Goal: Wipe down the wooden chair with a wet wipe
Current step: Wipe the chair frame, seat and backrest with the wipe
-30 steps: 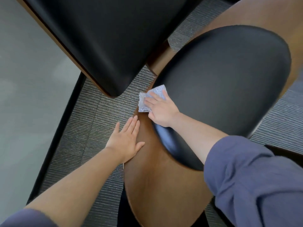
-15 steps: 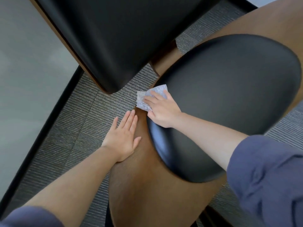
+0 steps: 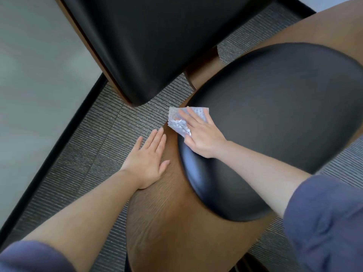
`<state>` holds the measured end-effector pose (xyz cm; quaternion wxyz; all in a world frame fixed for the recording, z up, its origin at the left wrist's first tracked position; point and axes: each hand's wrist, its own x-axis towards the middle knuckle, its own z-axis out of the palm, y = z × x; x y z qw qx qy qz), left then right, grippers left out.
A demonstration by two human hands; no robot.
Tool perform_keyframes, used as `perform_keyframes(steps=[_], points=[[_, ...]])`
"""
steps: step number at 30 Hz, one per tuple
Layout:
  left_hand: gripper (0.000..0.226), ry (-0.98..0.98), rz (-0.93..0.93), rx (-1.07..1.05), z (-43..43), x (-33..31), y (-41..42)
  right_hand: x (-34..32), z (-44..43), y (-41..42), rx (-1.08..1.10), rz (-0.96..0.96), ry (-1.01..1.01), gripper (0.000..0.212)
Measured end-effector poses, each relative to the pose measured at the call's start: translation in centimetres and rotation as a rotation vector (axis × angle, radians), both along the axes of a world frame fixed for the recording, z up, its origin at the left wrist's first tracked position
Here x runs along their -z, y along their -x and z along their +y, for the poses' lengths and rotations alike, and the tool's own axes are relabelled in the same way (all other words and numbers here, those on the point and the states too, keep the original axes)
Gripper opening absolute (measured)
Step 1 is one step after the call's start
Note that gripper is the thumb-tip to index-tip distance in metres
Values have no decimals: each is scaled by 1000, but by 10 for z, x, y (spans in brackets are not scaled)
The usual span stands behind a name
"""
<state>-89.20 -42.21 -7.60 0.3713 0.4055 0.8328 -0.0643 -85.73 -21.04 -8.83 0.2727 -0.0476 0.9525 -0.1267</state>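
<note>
My right hand (image 3: pixel 200 134), fingers straight, has nudged the wipe (image 3: pixel 176 121) along the cushion (image 3: pixel 275 114) rim while my flat left hand (image 3: pixel 147 158) still steadies the chair (image 3: pixel 167 213), so wiping carries on.

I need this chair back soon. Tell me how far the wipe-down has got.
Done: nothing certain; no wet streaks show. In hand: the right hand presses the wet wipe where the black seat cushion meets the wooden chair frame, while the left hand lies flat on the wood. Left: probably the broad wood nearest the camera and the far side.
</note>
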Motion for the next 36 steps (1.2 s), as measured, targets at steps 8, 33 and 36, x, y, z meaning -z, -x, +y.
perform_keyframes(steps=[8,33,36], points=[[74,1,-66,-339,-4,-7,-8,-21,-36,-37,-173,39,-238,65],[62,52,98,-235,-8,-37,-53,-52,-53,-161,-203,80,-153,68],[61,51,136,-118,-5,-38,-58,-53,-61,-195,-21,120,-83,68]])
